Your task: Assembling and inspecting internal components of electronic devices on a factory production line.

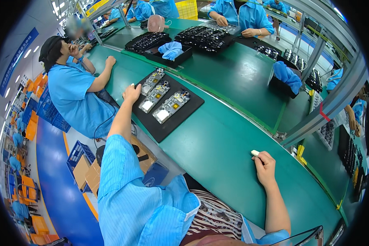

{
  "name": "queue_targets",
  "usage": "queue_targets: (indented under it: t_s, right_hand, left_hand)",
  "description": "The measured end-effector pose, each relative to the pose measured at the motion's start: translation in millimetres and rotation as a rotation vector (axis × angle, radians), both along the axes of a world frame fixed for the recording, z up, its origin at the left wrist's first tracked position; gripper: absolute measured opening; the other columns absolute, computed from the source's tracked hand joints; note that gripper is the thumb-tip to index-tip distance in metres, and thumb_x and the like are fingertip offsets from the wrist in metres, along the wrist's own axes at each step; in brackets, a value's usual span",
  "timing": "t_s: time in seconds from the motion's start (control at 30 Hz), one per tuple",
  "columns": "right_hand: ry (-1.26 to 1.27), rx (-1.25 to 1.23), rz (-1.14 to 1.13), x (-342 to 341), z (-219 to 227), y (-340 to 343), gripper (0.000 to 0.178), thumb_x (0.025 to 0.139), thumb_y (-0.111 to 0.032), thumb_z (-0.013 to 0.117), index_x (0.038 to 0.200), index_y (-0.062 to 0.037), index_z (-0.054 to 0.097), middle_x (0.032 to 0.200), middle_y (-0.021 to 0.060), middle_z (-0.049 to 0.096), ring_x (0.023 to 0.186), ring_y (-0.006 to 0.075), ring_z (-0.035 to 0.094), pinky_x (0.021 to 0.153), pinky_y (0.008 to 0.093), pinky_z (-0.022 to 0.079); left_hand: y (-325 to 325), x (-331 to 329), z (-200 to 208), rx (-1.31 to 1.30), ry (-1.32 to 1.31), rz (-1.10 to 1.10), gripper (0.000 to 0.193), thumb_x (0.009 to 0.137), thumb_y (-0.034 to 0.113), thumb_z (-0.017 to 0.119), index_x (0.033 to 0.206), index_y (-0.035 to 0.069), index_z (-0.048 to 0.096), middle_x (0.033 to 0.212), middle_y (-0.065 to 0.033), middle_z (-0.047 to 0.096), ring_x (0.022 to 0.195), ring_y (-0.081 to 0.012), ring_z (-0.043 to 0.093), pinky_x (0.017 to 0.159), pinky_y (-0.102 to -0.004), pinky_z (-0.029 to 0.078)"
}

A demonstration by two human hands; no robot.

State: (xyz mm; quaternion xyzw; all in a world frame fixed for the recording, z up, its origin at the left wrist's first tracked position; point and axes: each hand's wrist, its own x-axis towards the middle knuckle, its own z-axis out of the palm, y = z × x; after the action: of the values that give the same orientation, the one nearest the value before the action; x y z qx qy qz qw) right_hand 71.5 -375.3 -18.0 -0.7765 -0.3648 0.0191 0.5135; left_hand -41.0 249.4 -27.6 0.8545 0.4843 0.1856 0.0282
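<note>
My left hand (132,93) is closed at the left edge of a black mat (168,125), next to the circuit boards, with something white at one fingertip. Three bare boards lie side by side on the mat: one nearest the far edge (152,80), a middle one (154,98) and a right one (171,107). Each carries small parts, and pale square patches show on the nearer ends. Over the green bench my right hand (265,167) is apart from the mat, its fingers curled together. A small white piece (255,153) shows at its fingertips; whether it is held or worn is unclear.
The green bench (209,135) meets a raised rail and metal frame posts (332,106). Beyond lie dark trays of parts (203,39) and black bins with blue cloths (171,50). A co-worker in blue (76,90) sits at left; another person's hands (250,33) work opposite.
</note>
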Motion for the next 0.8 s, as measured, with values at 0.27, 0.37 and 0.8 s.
queue_targets:
  t_s: [0.27, 0.37, 0.8]
  right_hand:
    - [-0.020, -0.015, -0.016, -3.5, 5.2, -1.8, 0.010, 0.083, -0.001, 0.059, 0.089, 0.0026, 0.066, 0.072, 0.0096, 0.057, 0.061, 0.0178, 0.054, 0.055, 0.0286, 0.040]
    - [-0.067, 0.029, -0.015, 2.6, 3.1, -1.9, 0.011, 0.083, -0.002, 0.060, 0.090, 0.0024, 0.066, 0.070, 0.0094, 0.054, 0.060, 0.0179, 0.051, 0.055, 0.0282, 0.039]
    - [0.093, 0.200, -0.266, 4.1, -10.3, -8.5, 0.023, 0.090, -0.003, 0.053, 0.112, 0.0028, 0.060, 0.097, 0.0045, 0.058, 0.078, 0.0102, 0.051, 0.068, 0.0228, 0.040]
  left_hand:
    - [-33.0, -19.3, -7.4, -0.087, 0.016, -0.041, 0.063, 0.091, 0.060, 0.038, 0.130, 0.014, 0.056, 0.133, -0.0125, 0.054, 0.123, -0.0368, 0.047, 0.103, -0.0522, 0.032]
    - [-85.9, -15.5, -6.1, -0.113, -0.039, -0.054, 0.062, 0.091, 0.058, 0.040, 0.131, 0.014, 0.055, 0.135, -0.0117, 0.052, 0.125, -0.0359, 0.044, 0.105, -0.0518, 0.028]
    - [-329.1, -7.3, 11.6, 0.068, -0.185, -0.629, 0.079, 0.083, 0.028, 0.065, 0.140, -0.010, 0.026, 0.140, -0.0394, 0.021, 0.130, -0.0504, 0.022, 0.110, -0.0551, 0.014]
